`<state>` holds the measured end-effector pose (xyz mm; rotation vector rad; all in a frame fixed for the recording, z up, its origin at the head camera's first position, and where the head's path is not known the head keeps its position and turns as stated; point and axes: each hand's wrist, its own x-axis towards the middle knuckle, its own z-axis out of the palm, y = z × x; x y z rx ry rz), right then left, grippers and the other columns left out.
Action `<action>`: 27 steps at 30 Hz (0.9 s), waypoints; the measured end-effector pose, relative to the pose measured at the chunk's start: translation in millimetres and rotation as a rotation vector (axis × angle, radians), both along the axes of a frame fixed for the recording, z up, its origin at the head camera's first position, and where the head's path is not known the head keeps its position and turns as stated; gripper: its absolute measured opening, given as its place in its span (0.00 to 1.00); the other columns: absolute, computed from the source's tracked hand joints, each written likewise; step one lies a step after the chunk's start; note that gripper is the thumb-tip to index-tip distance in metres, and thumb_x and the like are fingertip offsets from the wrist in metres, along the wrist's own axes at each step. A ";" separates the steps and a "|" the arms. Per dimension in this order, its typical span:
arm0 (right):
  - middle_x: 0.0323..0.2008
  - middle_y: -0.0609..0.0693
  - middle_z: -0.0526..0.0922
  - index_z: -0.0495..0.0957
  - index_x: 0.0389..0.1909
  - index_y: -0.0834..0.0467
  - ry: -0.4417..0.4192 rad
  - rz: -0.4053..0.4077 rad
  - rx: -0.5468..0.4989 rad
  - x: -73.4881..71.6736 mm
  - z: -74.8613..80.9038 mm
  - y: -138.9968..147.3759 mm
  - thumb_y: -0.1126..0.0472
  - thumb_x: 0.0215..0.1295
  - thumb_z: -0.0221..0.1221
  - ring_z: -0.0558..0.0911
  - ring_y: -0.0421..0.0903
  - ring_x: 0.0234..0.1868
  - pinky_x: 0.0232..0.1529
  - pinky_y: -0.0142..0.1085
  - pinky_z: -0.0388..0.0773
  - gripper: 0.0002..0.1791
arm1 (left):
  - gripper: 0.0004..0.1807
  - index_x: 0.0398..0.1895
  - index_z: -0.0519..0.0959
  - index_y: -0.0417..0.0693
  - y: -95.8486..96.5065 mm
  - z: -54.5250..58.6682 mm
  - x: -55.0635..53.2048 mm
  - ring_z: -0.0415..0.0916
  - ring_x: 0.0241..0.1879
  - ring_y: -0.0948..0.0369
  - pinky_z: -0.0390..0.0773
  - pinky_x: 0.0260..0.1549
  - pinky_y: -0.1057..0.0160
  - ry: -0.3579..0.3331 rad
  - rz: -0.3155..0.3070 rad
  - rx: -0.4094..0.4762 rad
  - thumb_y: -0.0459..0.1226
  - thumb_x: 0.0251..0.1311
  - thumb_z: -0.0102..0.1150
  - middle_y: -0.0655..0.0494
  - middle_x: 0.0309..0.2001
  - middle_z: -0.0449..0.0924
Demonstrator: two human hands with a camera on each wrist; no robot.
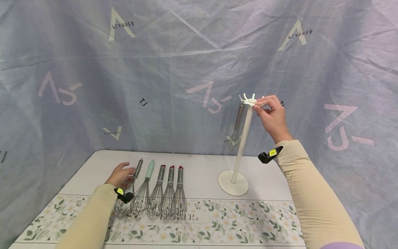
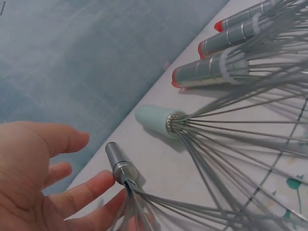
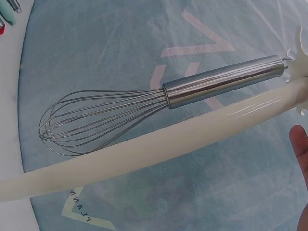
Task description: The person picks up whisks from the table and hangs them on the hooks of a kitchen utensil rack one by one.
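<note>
My left hand (image 1: 119, 176) is beside the leftmost whisk (image 1: 138, 168), its fingers loosely spread. In the left wrist view, fingertips lie close against that whisk's steel handle (image 2: 120, 161); contact is hard to tell. At the right, my right hand (image 1: 273, 116) pinches a hook at the top of a white utensil stand (image 1: 243, 141). A small steel whisk (image 3: 221, 82) hangs by its handle end from the stand's hooked top (image 1: 249, 101), its wires downward. In the right wrist view only part of the thumb (image 3: 299, 142) shows.
Right of the leftmost whisk lie a whisk with a mint-green handle (image 1: 150, 169) and several red-tipped whisks (image 1: 171, 174). The stand's round base (image 1: 228, 190) rests on the white table (image 1: 199, 173). A floral strip (image 1: 248, 221) crosses the front; a grey curtain (image 1: 174, 69) hangs behind.
</note>
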<state>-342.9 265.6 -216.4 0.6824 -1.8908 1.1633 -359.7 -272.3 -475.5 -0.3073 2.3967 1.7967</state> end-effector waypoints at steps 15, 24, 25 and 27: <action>0.47 0.64 0.73 0.77 0.40 0.77 0.000 -0.004 -0.009 1.4 1.0 -2.1 0.74 0.67 0.62 0.73 0.39 0.52 0.39 0.23 0.77 0.07 | 0.38 0.79 0.45 0.31 4.8 -10.3 -5.8 0.82 0.32 0.55 0.80 0.29 0.58 -0.013 -0.028 0.021 0.31 0.72 0.51 0.30 0.56 0.73; 0.47 0.65 0.73 0.77 0.40 0.77 0.007 0.006 -0.026 -0.9 0.1 -1.8 0.75 0.66 0.62 0.72 0.39 0.53 0.39 0.22 0.76 0.07 | 0.36 0.79 0.47 0.32 5.7 -9.8 -9.4 0.82 0.31 0.59 0.79 0.29 0.59 -0.015 -0.062 0.017 0.28 0.73 0.49 0.24 0.69 0.59; 0.48 0.66 0.73 0.77 0.40 0.77 0.006 0.005 -0.025 -1.1 0.2 -1.7 0.75 0.66 0.62 0.72 0.40 0.53 0.39 0.22 0.76 0.07 | 0.36 0.79 0.48 0.32 5.7 -9.8 -10.2 0.82 0.31 0.58 0.80 0.29 0.58 -0.018 -0.063 0.015 0.27 0.73 0.49 0.25 0.68 0.61; 0.48 0.67 0.72 0.77 0.40 0.77 0.008 0.006 -0.019 -0.5 0.6 -2.1 0.74 0.66 0.62 0.72 0.41 0.53 0.39 0.22 0.76 0.07 | 0.34 0.78 0.50 0.32 5.8 -10.2 -12.2 0.81 0.30 0.58 0.80 0.29 0.58 -0.028 -0.064 0.002 0.27 0.73 0.49 0.27 0.62 0.69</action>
